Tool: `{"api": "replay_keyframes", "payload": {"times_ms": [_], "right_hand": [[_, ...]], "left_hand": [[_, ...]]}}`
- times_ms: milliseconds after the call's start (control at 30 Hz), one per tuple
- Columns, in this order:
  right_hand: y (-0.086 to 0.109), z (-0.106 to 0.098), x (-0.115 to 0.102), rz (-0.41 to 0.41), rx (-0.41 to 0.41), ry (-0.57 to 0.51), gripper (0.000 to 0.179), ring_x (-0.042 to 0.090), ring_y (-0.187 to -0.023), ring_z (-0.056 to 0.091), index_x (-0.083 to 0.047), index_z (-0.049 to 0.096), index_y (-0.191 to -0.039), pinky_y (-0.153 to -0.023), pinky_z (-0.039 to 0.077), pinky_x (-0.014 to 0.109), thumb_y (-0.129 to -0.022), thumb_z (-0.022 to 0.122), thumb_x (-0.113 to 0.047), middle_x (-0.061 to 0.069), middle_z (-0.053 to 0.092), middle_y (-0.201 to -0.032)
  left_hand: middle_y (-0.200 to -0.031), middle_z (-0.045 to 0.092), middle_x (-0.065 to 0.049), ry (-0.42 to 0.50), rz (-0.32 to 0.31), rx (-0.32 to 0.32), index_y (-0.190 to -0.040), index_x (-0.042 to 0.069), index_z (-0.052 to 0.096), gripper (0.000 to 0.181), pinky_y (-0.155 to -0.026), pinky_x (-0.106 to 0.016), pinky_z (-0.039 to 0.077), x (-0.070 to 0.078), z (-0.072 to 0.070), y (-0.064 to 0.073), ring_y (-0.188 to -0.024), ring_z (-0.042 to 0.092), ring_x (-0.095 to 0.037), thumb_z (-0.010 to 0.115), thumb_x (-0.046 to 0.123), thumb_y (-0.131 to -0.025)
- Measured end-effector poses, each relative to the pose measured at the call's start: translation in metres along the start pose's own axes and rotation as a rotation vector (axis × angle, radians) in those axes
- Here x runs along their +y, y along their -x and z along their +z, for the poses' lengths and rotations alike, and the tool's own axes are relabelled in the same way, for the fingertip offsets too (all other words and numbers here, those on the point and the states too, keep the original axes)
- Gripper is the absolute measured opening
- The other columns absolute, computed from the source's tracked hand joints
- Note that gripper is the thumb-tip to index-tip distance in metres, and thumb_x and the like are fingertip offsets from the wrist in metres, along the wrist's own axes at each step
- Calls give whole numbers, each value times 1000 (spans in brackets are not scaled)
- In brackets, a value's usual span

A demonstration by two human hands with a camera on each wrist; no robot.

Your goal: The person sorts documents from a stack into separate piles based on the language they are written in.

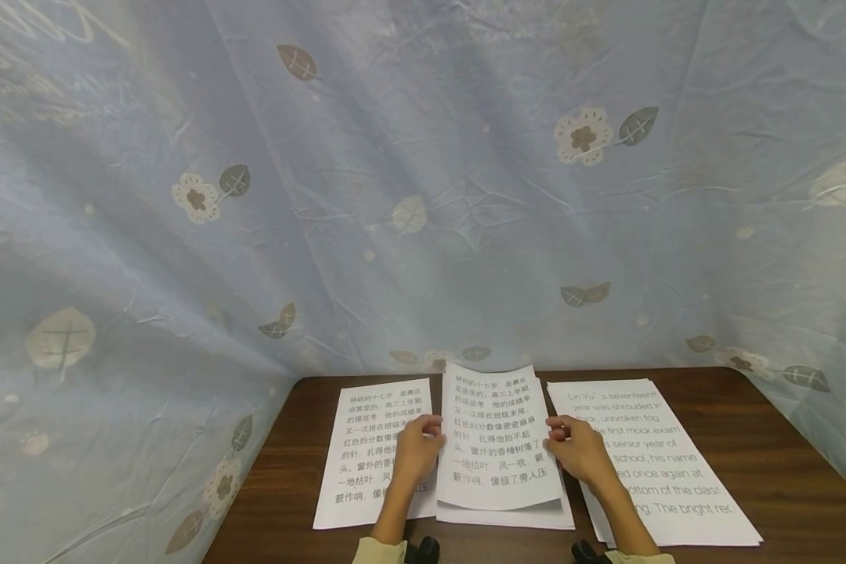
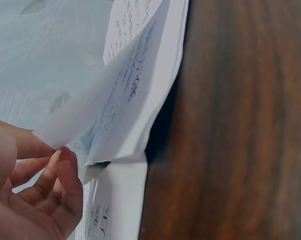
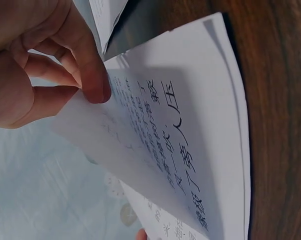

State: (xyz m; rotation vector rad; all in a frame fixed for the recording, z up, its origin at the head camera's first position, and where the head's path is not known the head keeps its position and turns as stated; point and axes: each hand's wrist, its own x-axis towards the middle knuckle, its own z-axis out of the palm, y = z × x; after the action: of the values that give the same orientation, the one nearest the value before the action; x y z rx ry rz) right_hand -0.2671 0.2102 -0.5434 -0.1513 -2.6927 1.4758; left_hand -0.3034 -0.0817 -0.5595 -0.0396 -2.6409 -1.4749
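A white sheet of paper (image 1: pixel 497 450) printed with Chinese text is raised over the middle paper stack (image 1: pixel 511 518), bowing slightly. My left hand (image 1: pixel 417 454) pinches its left edge between thumb and fingers, as the left wrist view also shows with the sheet (image 2: pixel 115 95) lifted at a slant. On the opposite edge, my right hand (image 1: pixel 580 453) pinches the paper, thumb on one face and fingertips on the other. Below the lifted sheet (image 3: pixel 118 150), the stack's white corner and a shadow show in the right wrist view.
To the left lies another paper stack (image 1: pixel 359 446) with Chinese text, partly covered by my left forearm. A stack with English text (image 1: pixel 677 470) lies right, under my right forearm. All rest on a dark wooden table (image 1: pixel 275 454), backed by a blue patterned cloth (image 1: pixel 479 274).
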Motion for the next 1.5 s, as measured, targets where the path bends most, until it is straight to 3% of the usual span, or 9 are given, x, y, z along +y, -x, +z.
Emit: {"api": "replay_keyframes", "payload": {"times_ms": [200, 367, 567, 667, 700, 800, 1233, 1500], "right_hand": [[0, 3, -3, 11, 3, -53, 42, 19, -80, 69, 7, 66, -135, -63, 61, 30, -95, 71, -5, 18, 72, -109], [-1, 9, -4, 21, -9, -92, 42, 20, -87, 71, 6, 65, -137, -69, 64, 33, -97, 71, -6, 19, 72, -113], [0, 19, -10, 32, -24, -108, 44, 20, -87, 72, 5, 65, -139, -70, 64, 32, -97, 70, -6, 19, 71, -117], [-1, 25, -13, 38, -33, -115, 45, 19, -87, 73, 4, 64, -140, -71, 64, 33, -97, 70, -5, 19, 70, -117], [-1, 27, -15, 37, -37, -120, 45, 19, -88, 73, 5, 64, -140, -71, 64, 33, -97, 70, -5, 19, 70, -117], [-1, 33, -18, 44, -44, -136, 46, 19, -88, 73, 4, 64, -141, -73, 65, 34, -96, 70, -5, 19, 70, -117], [2, 66, -30, 43, -73, -193, 48, 20, -93, 71, 4, 64, -141, -74, 63, 34, -94, 69, -3, 16, 69, -115], [5, 84, -42, 20, -99, -200, 52, 20, -93, 69, 5, 63, -142, -76, 61, 32, -91, 67, -2, 14, 70, -115]], "left_hand": [[-102, 75, -5, 35, -22, 1, -128, 6, 75, 34, -67, -23, 53, 3, -5, -1, -82, 67, -14, 74, 6, -94], [-104, 74, -8, 64, -24, 7, -129, 5, 75, 35, -68, -25, 56, -4, -12, -2, -83, 68, -16, 73, 6, -94], [-101, 75, -8, 85, 72, 32, -126, 4, 76, 32, -65, -27, 57, -19, -23, -3, -81, 69, -14, 71, 11, -95], [-103, 75, -9, 82, 43, 40, -126, 4, 76, 33, -66, -27, 57, -22, -28, -2, -82, 70, -16, 71, 11, -94], [-105, 75, -11, 75, -1, 38, -127, 3, 75, 34, -67, -28, 59, -14, -33, 1, -84, 71, -17, 71, 8, -94], [-108, 76, -11, 49, -35, 48, -129, 4, 74, 35, -70, -29, 59, -15, -38, 2, -87, 72, -17, 71, 8, -95], [-110, 75, -11, 49, -82, 74, -129, 3, 74, 34, -73, -25, 56, -38, -67, 0, -89, 70, -19, 71, 5, -95], [-110, 73, -13, 62, -109, 77, -130, 1, 73, 34, -71, -25, 56, -49, -85, 6, -88, 68, -19, 70, 3, -96]]}}
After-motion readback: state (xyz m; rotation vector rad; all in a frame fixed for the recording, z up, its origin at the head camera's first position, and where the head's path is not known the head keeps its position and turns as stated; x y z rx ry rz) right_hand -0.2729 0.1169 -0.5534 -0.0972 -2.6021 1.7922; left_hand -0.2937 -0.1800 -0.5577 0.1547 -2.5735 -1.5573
